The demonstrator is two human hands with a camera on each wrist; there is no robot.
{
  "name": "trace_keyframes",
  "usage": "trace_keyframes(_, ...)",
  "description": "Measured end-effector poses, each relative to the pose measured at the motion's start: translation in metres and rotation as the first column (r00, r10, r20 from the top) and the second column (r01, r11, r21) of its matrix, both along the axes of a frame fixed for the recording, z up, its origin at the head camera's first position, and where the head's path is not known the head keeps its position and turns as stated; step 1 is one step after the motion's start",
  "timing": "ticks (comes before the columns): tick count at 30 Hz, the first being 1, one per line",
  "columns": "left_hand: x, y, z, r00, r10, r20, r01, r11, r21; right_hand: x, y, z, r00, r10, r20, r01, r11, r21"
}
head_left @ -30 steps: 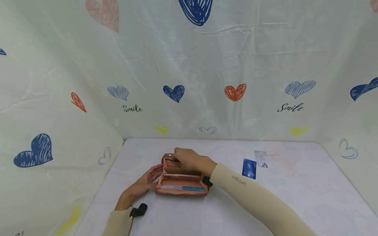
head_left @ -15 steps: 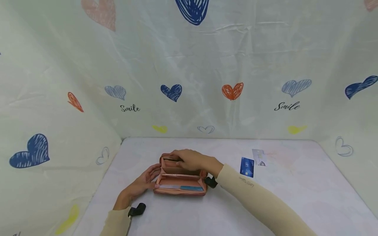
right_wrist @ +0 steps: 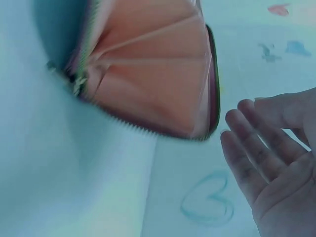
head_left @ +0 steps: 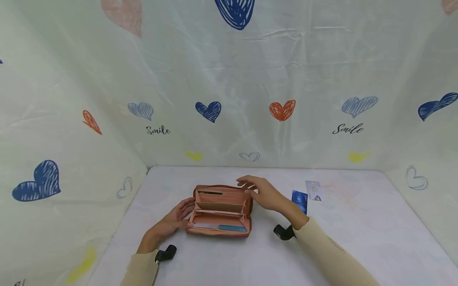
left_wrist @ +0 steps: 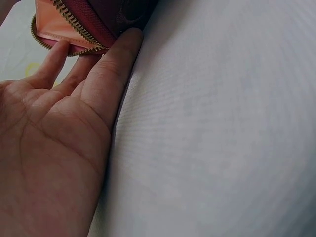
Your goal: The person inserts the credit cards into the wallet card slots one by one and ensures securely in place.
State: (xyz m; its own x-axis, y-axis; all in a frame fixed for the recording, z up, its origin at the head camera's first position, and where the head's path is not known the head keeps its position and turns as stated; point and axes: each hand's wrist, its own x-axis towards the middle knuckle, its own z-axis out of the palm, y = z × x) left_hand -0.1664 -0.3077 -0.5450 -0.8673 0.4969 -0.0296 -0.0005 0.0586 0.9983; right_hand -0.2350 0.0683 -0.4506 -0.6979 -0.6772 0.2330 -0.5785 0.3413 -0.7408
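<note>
Both forearms: long, smooth, close-fitting beige sleeves, left sleeve (head_left: 138,272) and right sleeve (head_left: 334,256), each ending at the wrist. Right sleeve bears small dark lettering (head_left: 336,245), illegible at this angle. Left wrist: compact black camera (head_left: 166,253), rounded at the outer end; thin cable (head_left: 156,273) along the cuff. Right wrist: matching black camera unit (head_left: 284,232). Left grip (left_wrist: 57,128) bare; palm creases visible. Right grip (right_wrist: 274,158) bare; tapered fingers, rounded tips.

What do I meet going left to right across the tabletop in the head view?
Left grip, open pink wallet, right grip, blue card, pale card.
</note>
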Motion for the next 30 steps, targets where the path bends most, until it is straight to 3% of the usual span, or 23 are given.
trace_keyframes(8,0.002,0.002,0.003,1.0,0.019,0.023,-0.019,1.0,-0.011,0.011,0.047,-0.018,0.991,-0.132,0.017,0.132,0.991,-0.018)
trace_keyframes(20,0.0,0.003,0.005,0.999,0.026,0.035,-0.026,1.0,-0.002,0.039,0.11,-0.044,0.982,-0.149,0.115,0.142,0.987,0.068)
trace_keyframes(30,0.002,0.002,0.006,0.999,0.03,0.034,-0.03,1.0,-0.004,0.068,0.138,-0.064,0.971,-0.235,0.053,0.226,0.964,0.138)
